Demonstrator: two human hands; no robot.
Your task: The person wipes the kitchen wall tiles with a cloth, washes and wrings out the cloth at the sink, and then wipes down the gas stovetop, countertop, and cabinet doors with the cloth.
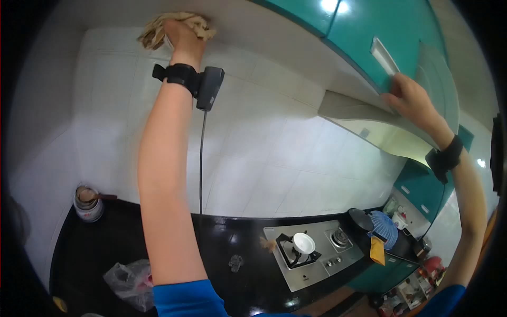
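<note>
My left hand (185,39) is raised high at the upper left, closed on a crumpled beige cloth (156,33). The cloth is pressed against the pale surface above the white wall tiles (248,127); some of my fingers are hidden in its folds. At the upper right, my right hand (412,100) is curled at the lower edge of a teal cabinet door (359,39), just below its white handle (384,55). A black strap with a small device (210,89) sits on my left wrist, its cable hanging down.
Below runs a black counter (222,238) with a gas stove (317,264) bearing a white bowl (303,243). A plastic bag (129,282) and a can (88,206) are at the left. The range hood (364,119), a blue basket (384,228) and a yellow cloth (377,250) are at the right.
</note>
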